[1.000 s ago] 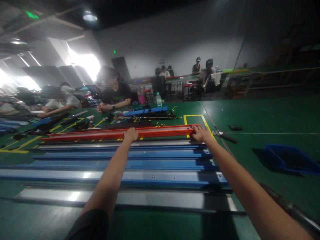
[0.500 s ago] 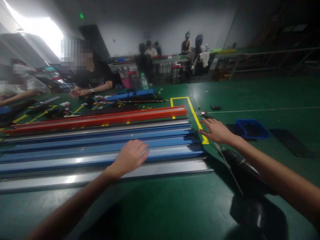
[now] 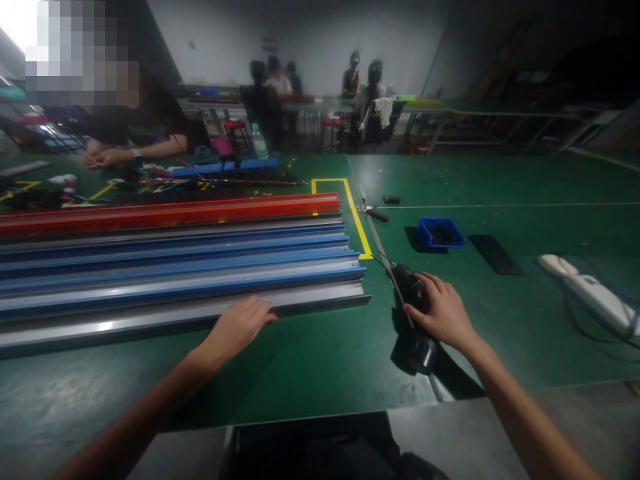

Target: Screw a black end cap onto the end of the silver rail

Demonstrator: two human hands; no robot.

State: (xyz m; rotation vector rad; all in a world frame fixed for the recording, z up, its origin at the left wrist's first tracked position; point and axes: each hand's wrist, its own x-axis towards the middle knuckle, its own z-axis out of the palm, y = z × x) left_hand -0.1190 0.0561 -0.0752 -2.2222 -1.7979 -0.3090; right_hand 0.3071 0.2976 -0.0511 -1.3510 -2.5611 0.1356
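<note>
Lying on its side on the green table is a black cordless drill (image 3: 410, 283), its thin bit pointing away toward the yellow tape. My right hand (image 3: 445, 310) is on the drill, thumb on the near side and fingers over the far side of its body. At the front edge of the nearest silver metal channel (image 3: 165, 319), my left hand (image 3: 243, 325) hovers or rests with loosely stretched fingers; contact is unclear. It holds nothing visible. Behind that channel run several blue channels (image 3: 280, 243) and an orange channel (image 3: 200, 212), side by side.
Right of the drill are a blue bin (image 3: 440, 233) with dark contents, a black flat piece (image 3: 495, 255) and a white power strip (image 3: 590, 293). Pliers (image 3: 375, 213) lie beyond the drill. A co-worker's hands (image 3: 105, 157) are behind cluttered wires at the back left.
My right hand has come back from near the pliers onto the drill. My left hand has shifted from over the channels to the front edge of the nearest one. The view has turned right and down.
</note>
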